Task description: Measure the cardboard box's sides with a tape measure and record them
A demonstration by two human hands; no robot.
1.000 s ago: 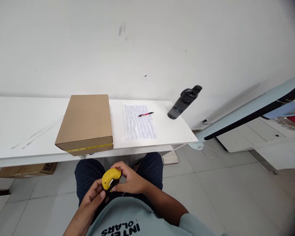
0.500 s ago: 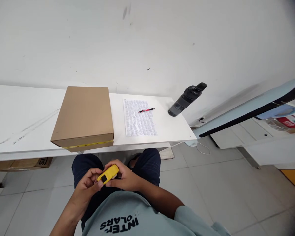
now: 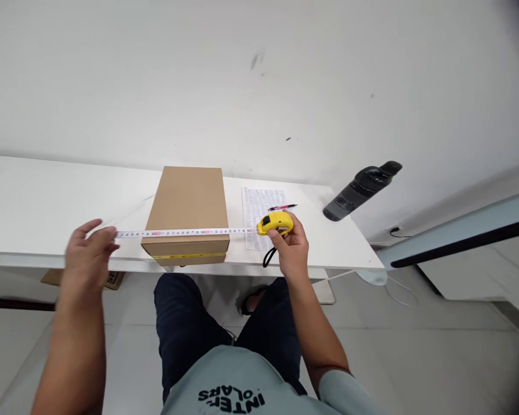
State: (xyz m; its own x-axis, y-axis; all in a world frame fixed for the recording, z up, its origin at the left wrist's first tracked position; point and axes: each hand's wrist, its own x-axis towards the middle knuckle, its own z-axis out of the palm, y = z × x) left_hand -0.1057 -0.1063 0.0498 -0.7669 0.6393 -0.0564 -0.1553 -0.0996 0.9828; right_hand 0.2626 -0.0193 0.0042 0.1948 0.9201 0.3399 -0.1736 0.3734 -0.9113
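My right hand (image 3: 293, 245) grips a yellow tape measure (image 3: 277, 221), held above the table over a written sheet; a black wrist strap hangs below its case. From the case a white blade (image 3: 185, 232) stretches left in a nearly straight line. Its free end is pinched in my left hand (image 3: 90, 245), slightly smeared by motion. The blade crosses in front of or over the near top edge of a closed brown cardboard box (image 3: 190, 199). Whether it touches the box I cannot tell. A yellow strip (image 3: 190, 256) runs along the box's front side.
The paper sheet (image 3: 259, 199) lies right of the box on the white table (image 3: 69, 190), with a red and black pen (image 3: 282, 207) on it. A dark bottle (image 3: 358, 193) stands near the table's right end. A white wall rises behind.
Both hands have risen from my lap to above the table and moved apart. The tape blade is now pulled out between them. My view has shifted, so the box appears further right.
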